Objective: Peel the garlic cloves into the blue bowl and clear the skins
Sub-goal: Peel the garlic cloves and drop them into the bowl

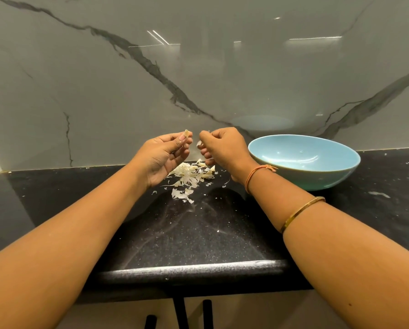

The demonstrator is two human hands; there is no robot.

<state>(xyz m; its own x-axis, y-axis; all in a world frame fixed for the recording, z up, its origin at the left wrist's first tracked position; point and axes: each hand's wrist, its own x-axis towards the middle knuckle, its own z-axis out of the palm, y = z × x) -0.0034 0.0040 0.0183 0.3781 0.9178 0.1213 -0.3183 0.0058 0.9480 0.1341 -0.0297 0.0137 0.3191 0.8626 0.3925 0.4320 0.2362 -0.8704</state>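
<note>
The grey veined wall [198, 67] fills the top of your view. Below it the black counter [198, 233] runs to the front edge nearest you. The bowl [317, 176] sits at the counter's back right, close to the wall; what lies in its bottom cannot be made out. Your forearms reach in from the front corners and meet above the middle of the back edge.

Your left hand [165, 157] is raised with the palm turned up, thumb and fingertips pinched together on a clove [186, 134]. Your right hand [224, 150] is just beside it, not touching, with its fingers curled and pinching a pale scrap [199, 144] of skin.

Under both hands the pile [191, 174] of skins lies loose on the counter, just left of the bowl. A few thicker lumps in it may be cloves, though that cannot be told. Flecks trail from it toward the front edge.

On your right arm a gold bangle [302, 211] rings the forearm, and an orange thread [253, 176] circles the wrist.
</note>
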